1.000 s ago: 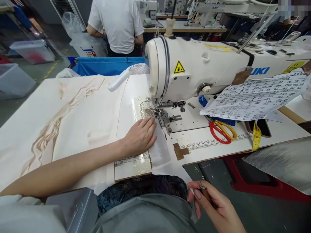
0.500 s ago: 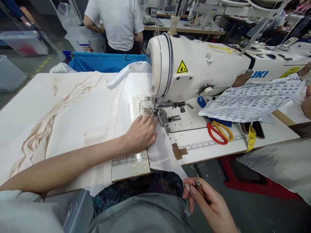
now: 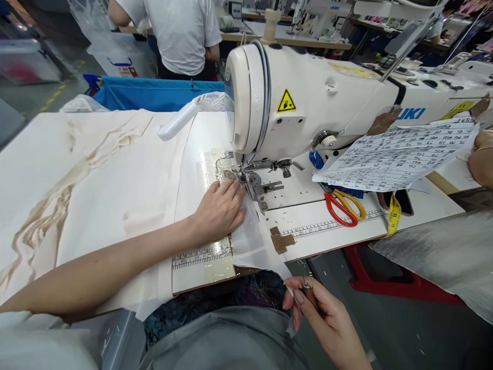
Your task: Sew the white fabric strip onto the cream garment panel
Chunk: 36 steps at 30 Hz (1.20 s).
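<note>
A strip of sheer white fabric [image 3: 252, 234] runs from under the presser foot of the sewing machine [image 3: 308, 110] toward the person and hangs over the table's near edge. The left hand [image 3: 219, 210] lies flat on it, fingers spread and pressing it down just in front of the needle, beside the machine's head. The right hand [image 3: 327, 321] is below the table edge, in front of the machine, fingers closed around a small wooden-handled tool [image 3: 309, 295] and pinching the hanging end of the same strip.

Left of the machine, cream cloth [image 3: 96, 180] spreads wide over the table [image 3: 346, 231]. To the right of the needle, under the machine's arm, red and yellow scissors [image 3: 344, 205] lie on the table, a yellow tape measure [image 3: 393, 218] hangs over the edge just beyond them, and a printed sheet [image 3: 400, 154] leans against the machine's body. Behind the machine a person in a white shirt [image 3: 181, 31] stands with their back turned, near a blue bin [image 3: 154, 97].
</note>
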{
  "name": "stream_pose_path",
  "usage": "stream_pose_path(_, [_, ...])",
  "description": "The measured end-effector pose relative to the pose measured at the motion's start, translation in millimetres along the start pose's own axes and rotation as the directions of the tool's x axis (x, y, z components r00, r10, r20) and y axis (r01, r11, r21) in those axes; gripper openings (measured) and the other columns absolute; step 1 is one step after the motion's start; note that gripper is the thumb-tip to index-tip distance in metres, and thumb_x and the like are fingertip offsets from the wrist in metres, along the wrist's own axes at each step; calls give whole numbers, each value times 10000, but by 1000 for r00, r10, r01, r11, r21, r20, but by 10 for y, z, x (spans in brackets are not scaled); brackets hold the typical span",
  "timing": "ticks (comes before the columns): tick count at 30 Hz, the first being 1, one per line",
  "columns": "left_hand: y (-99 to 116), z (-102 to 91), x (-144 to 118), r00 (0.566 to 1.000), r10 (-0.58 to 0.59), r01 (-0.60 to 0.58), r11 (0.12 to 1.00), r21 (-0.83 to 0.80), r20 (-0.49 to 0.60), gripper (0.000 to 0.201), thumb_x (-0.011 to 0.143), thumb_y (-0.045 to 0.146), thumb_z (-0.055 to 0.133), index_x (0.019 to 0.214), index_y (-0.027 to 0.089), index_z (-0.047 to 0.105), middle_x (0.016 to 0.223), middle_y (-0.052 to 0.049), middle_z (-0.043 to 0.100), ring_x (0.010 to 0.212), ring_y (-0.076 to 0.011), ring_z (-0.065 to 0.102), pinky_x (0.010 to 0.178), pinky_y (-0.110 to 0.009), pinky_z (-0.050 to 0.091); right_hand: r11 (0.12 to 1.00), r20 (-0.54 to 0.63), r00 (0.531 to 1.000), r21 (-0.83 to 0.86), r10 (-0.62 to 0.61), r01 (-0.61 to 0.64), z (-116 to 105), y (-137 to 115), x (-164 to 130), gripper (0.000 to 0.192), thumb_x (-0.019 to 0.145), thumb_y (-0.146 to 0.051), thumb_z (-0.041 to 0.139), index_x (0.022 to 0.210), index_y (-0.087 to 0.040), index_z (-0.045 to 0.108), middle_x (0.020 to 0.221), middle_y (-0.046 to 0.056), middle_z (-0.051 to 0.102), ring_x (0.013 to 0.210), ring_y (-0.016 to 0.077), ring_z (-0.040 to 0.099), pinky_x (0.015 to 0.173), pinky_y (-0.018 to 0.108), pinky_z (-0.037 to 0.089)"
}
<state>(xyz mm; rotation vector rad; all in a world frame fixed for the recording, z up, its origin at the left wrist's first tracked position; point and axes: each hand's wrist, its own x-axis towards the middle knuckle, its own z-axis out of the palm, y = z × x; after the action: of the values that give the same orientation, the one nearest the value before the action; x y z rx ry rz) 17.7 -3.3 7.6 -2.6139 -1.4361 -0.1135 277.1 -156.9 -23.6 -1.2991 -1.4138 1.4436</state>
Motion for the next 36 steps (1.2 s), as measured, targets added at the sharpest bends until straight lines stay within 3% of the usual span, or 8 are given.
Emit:
stream_pose_path(12, [-100, 15, 35, 1000, -24, 26, 995, -96, 13, 525, 1031, 335, 286, 1431, 45, 464, 1490, -196, 473, 1392, -340, 404, 1121, -528, 366, 999, -22, 999, 33, -37, 38, 22, -7, 73, 187, 1024, -321, 512, 1102, -219, 649, 792, 15, 678, 515, 101, 622, 534, 214, 518])
stream_pose_path(19, [19, -59, -96, 995, 85, -91, 985, -147, -49, 469, 1013, 305, 305, 1336, 68, 548, 1335, -187, 549, 1287, -340, 450, 1079, -531, 406, 998, -41, 998, -37, -55, 53, 2, -65, 1, 195, 1019, -324, 513, 1067, -207, 661, 746, 24, 682, 514, 120, 608, 511, 221, 513])
stream_pose_path(28, [41, 6, -67, 994, 75, -84, 988, -128, -75, 442, 1002, 302, 326, 1309, 72, 546, 1335, -192, 546, 1266, -342, 448, 1051, -524, 411, 990, -93, 993, -129, -69, 57, 13, -78, 32, 210, 991, -370, 547, 1021, -207, 676, 719, 37, 694, 601, 166, 644, 537, 235, 507])
stream_pose_path(36, [47, -5, -84, 994, 83, -91, 986, -141, -65, 451, 1010, 299, 318, 1333, 58, 520, 1345, -197, 532, 1285, -343, 435, 1059, -512, 403, 998, -178, 984, -51, 17, -26, 131, -268, 129, 228, 980, -430, 566, 1000, -238, 687, 732, 18, 696, 634, 161, 630, 587, 245, 495])
